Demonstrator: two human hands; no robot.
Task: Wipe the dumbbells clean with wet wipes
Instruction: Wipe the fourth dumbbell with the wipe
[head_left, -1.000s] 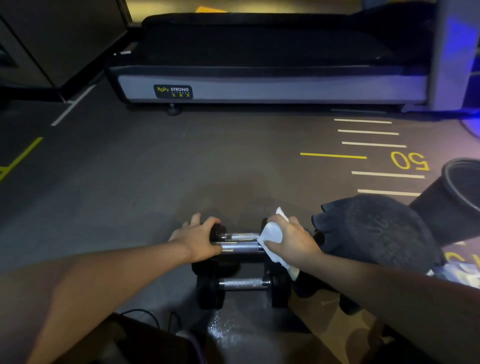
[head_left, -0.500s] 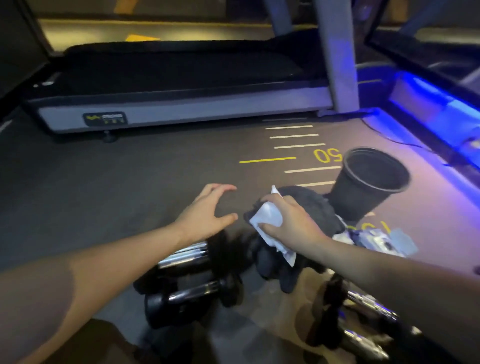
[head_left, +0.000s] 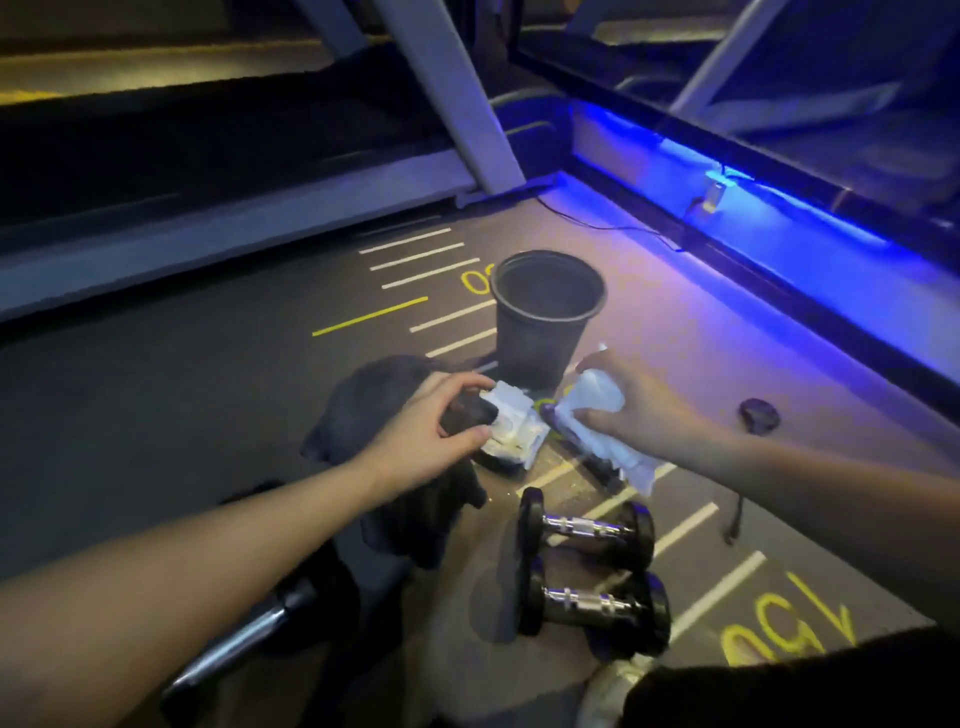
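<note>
A treadmill (head_left: 208, 208) with a flat grey side rail was seen along the far edge of the dark, line-marked floor (head_left: 156, 389). A round, tapered black bin (head_left: 540, 332) stood upright beyond the hands; its contents could not be made out. A dark, soft cloth (head_left: 363, 410) was heaped under the left hand (head_left: 426, 431). Two dumbbells (head_left: 587, 530) with chrome knurled handles and black round heads lay side by side nearer the camera. A white crumpled wipe (head_left: 597, 410) was gripped by the right hand (head_left: 649, 410). The wipe pack (head_left: 514, 431) was pinched by the left fingers.
</note>
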